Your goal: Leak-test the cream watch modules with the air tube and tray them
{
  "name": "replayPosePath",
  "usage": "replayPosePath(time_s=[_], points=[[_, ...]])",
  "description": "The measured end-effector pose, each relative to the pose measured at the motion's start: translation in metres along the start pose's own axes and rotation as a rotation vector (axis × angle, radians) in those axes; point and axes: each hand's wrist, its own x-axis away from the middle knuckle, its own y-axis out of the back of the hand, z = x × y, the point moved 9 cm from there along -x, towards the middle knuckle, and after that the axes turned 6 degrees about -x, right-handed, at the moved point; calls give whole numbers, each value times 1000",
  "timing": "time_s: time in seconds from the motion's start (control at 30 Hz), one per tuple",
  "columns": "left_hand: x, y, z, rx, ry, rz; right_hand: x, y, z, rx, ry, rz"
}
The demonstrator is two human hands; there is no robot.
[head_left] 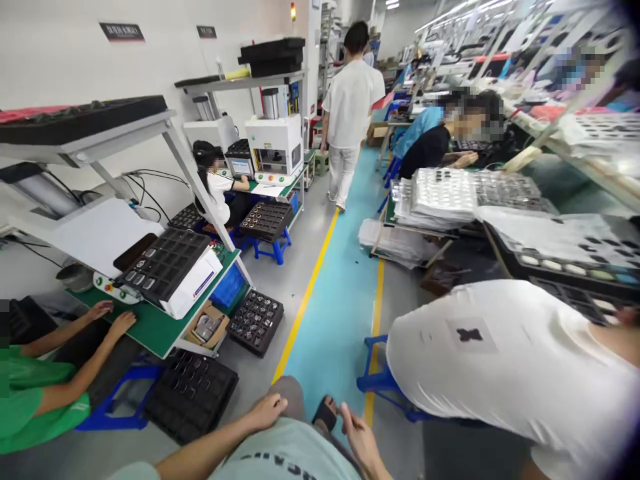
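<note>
left hand (265,412) held empty, fingers loosely spread, laid on grey-clad knee (290,395), right hand (361,441) held empty, fingers loosely spread, placed just beside black sandal (325,413), black compartment tray (190,395) set on floor, near left hand

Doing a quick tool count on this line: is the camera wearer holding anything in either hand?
No, the left hand and the right hand are both empty, beside a sandalled foot.
</note>
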Motion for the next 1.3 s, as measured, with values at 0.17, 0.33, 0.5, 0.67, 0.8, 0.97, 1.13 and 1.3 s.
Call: replayPosePath(time_s=[0.17, 0.33, 0.5, 0.67, 0.8, 0.97, 1.13, 1.3], points=[[-48, 57, -40, 179, -9, -235, -128, -31, 77, -185, 28, 235], [-128, 142, -90, 333, -193, -372, -232, -52, 131, -253, -4, 376], [-193, 238, -137, 344, -437, -352, -324, -27, 177, -250, -56, 369], [-241, 315, -168, 274, -561, -294, -394, -28, 211, -332, -120, 351], [-272, 362, -171, 274, -552, -289, -440, -56, 226, -409, -161, 405], [-323, 412, -145, 375, -336, -406, -519, -78, 249, -391, -154, 513], [-363, 453, -130, 527, -100, -509, -617, -107, 290, -279, -122, 745], [-372, 484, -133, 692, 140, -628, -669, -153, 335, -162, -91, 1030]])
